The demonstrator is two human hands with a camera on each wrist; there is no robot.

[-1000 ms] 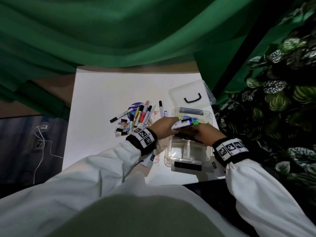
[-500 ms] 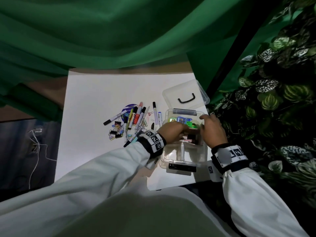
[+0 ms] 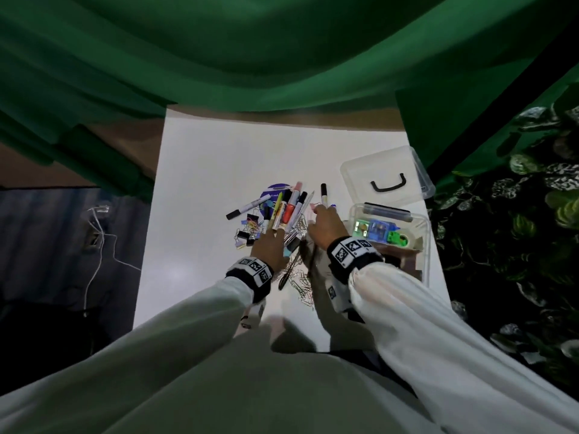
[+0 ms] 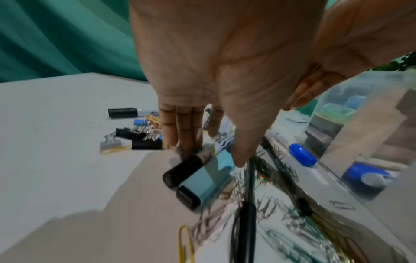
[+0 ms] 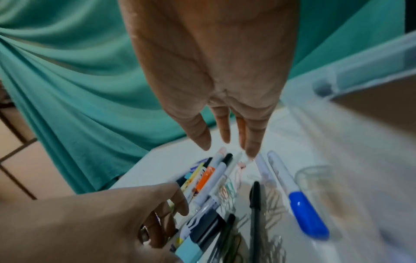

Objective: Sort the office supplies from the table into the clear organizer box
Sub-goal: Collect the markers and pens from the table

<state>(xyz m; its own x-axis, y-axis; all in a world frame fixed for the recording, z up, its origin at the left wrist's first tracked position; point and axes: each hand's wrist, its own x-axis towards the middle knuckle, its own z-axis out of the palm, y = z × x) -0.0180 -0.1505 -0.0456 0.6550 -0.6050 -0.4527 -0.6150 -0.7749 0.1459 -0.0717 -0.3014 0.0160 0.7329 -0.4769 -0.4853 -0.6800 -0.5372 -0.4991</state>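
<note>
A pile of markers and pens (image 3: 286, 209) lies mid-table with binder clips (image 3: 246, 234) to its left and paper clips (image 3: 304, 285) nearer me. My left hand (image 3: 272, 242) reaches down into the pile, straight fingers touching a black-capped marker (image 4: 182, 170) beside a light-blue one (image 4: 207, 176); it grips nothing. My right hand (image 3: 324, 219) hovers with fingers (image 5: 253, 142) straight and empty over two pale markers; a blue-capped marker (image 5: 308, 215) lies just right. The clear organizer box (image 3: 423, 245) stands right of the hands, with green and blue items (image 3: 377, 230) in its far compartment.
The box's clear lid (image 3: 360, 173) with a black handle lies behind the box. Green cloth (image 3: 282, 57) hangs over the table's far edge. Leafy plants (image 3: 517, 214) crowd the right side. A white cable (image 3: 97, 245) lies off the table on the left.
Both hands have left the box and moved left to the pile. The white-and-blue marker they held over the box a second ago is no longer in them.
</note>
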